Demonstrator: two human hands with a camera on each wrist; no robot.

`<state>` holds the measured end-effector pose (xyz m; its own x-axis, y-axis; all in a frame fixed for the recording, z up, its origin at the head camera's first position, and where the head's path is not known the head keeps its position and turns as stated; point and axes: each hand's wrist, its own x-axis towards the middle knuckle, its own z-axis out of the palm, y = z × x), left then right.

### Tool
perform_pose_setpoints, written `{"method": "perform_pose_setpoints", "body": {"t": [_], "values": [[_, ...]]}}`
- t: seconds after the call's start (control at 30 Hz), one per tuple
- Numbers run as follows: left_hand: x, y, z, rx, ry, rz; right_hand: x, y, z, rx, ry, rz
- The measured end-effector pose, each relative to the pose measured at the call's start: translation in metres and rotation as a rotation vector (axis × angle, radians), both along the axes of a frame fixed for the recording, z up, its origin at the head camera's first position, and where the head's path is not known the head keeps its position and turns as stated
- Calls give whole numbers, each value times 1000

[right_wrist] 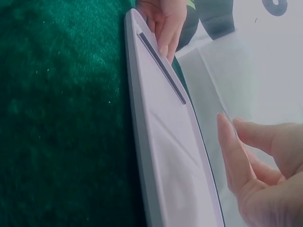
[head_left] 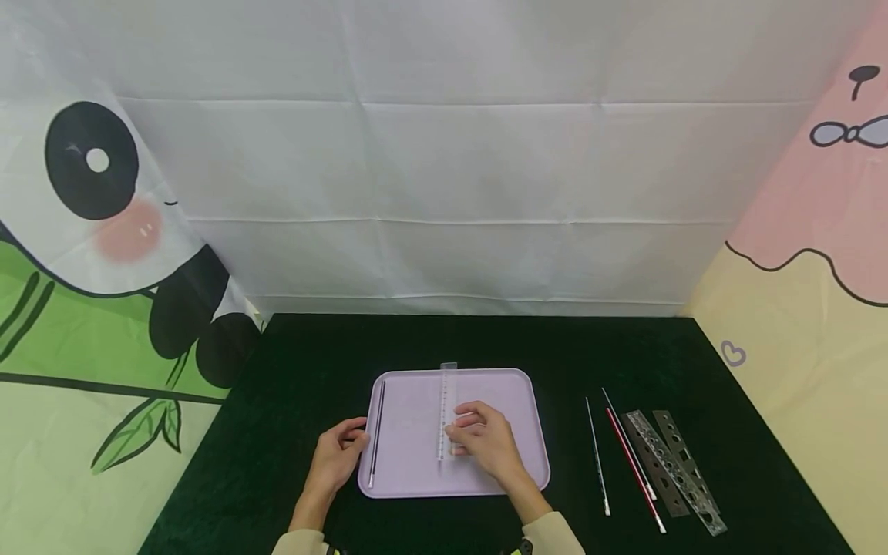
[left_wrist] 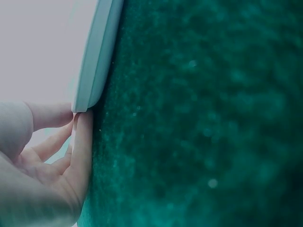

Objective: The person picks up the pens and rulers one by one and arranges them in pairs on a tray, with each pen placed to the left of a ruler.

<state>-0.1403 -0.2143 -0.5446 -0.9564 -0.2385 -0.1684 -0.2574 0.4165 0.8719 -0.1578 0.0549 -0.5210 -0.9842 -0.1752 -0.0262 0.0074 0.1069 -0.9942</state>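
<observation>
White cloth (head_left: pixel 444 169) hangs behind the dark green tabletop (head_left: pixel 555 343). The lilac tray (head_left: pixel 409 432) lies flat on it, ahead of the person. The left hand (head_left: pixel 334 459) is at the tray's left side, thumb and fingers pinching the rim. The right hand (head_left: pixel 492 443) is over the tray, thumb and fingers pinching a clear ruler.

To the right, outside the tray, 3 strips (head_left: pixel 676 472) with cut-outs lie overlapping. The ruler (head_left: pixel 447 393) runs lengthwise away from the person over the tray's middle, its far end reaching past the far rim in the head view; in the right wrist view it appears lifted off the base.

A dark stick (head_left: pixel 377 435) lies inside the tray along its left side; a red stick (head_left: pixel 636 471) and 2 others lie beside the strips.

For good control, the left fingers should keep the tray from sliding. The right pinch seems best kept light but firm on the ruler's edge, the ruler level, its far end clear of the rim and its length parallel to the dark stick.
</observation>
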Motion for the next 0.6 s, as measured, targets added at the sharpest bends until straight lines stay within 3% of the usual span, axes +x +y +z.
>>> {"method": "perform_pose_setpoints", "body": {"t": [0.6], "values": [[-1, 0, -1, -6, -9, -4, -1, -25, -11, 20, -44, 14]]}}
